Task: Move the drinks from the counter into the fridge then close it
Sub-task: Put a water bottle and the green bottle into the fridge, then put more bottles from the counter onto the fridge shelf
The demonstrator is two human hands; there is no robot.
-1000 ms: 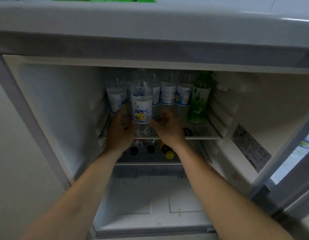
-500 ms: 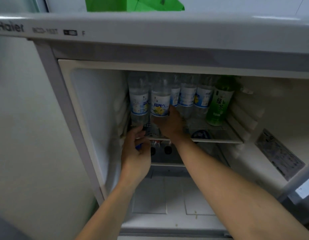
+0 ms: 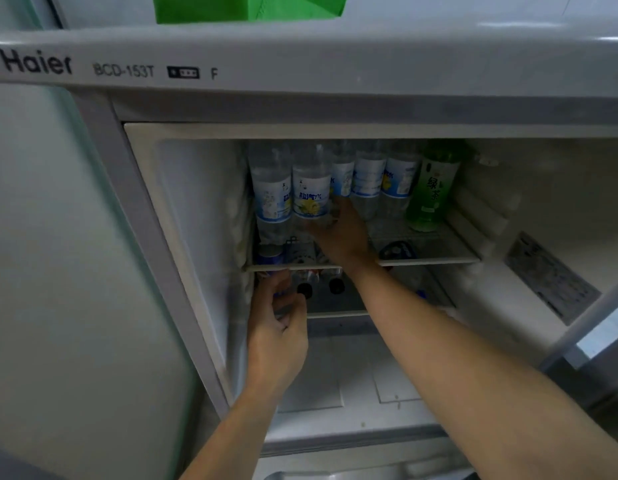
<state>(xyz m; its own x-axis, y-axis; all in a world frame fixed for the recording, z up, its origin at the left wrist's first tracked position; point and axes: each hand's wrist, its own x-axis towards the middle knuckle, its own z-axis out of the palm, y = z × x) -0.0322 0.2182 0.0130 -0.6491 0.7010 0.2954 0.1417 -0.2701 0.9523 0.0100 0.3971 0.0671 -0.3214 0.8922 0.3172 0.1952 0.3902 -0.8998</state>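
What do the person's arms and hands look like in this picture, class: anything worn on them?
Both forearms are bare up to the frame's edge, with no sleeves in view. The left hand and the right hand wear no gloves, and no watch, ring or bracelet shows.

The upper wire shelf [image 3: 428,251] carries a row of clear bottles with blue-and-white labels [image 3: 309,195] along its far side, and one green bottle [image 3: 432,188] standing upright at the right end. Below, the lower shelf [image 3: 335,311] holds bottles lying down, their dark caps [image 3: 336,286] pointing near.
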